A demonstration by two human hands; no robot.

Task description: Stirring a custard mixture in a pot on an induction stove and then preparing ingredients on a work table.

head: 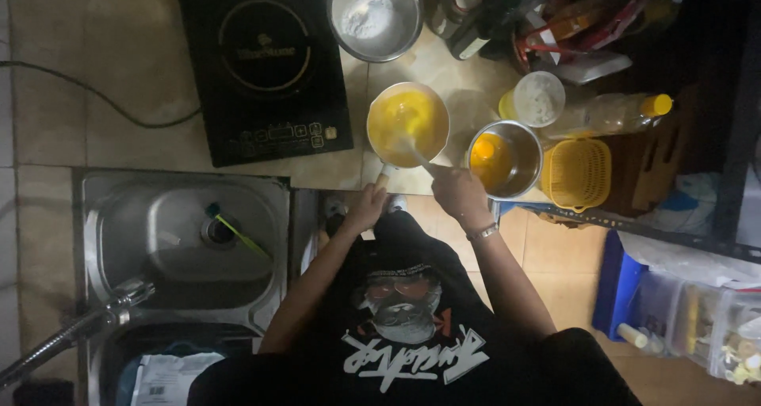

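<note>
Beating yellow batter on the tabletop (460, 85)

The left hand (367, 208) grips the pan (408, 123) handle; the right hand (458, 194) is closed around a utensil (412, 151) dipped in the batter, beside a steel bowl (504, 159).

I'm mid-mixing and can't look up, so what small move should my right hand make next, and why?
Probably keep stirring the yellow mix: the right hand holds the utensil dipped in the pan, and the left hand grips its handle, steadying it.
</note>
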